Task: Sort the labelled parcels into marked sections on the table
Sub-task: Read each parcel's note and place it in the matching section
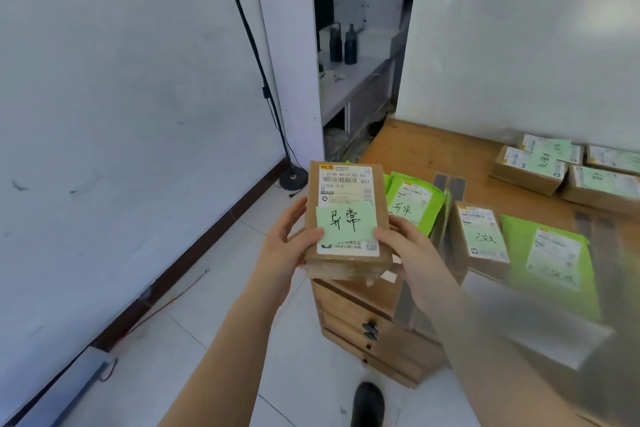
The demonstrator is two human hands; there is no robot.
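Holding the box (346, 218) up in front of me with both hands, I have its label side turned to the camera, I judge so the green note (345, 222) can be read before I choose a section. My left hand (282, 246) wraps the left edge, thumb lying on the note's lower corner, fingers curled behind. My right hand (407, 250) grasps the right edge the same way, thumb on the face. The box hangs in the air over the table's near left corner, above the drawers (360, 315), touching nothing but my hands. Just behind it on the table (429, 146) lies a green mailer (414, 203) whose note seems to carry the same two characters, so I take that corner to be this box's section. Dark tape strips (450, 184) run between that pile and the next, likely marking the border. Right of the tape I count one brown box (479, 236) and one green mailer (554, 250) side by side. At the far right, near the wall, I count at least four brown boxes (530, 166) grouped close, though blur may hide more. One box in hand, then, and at least seven parcels laid down.
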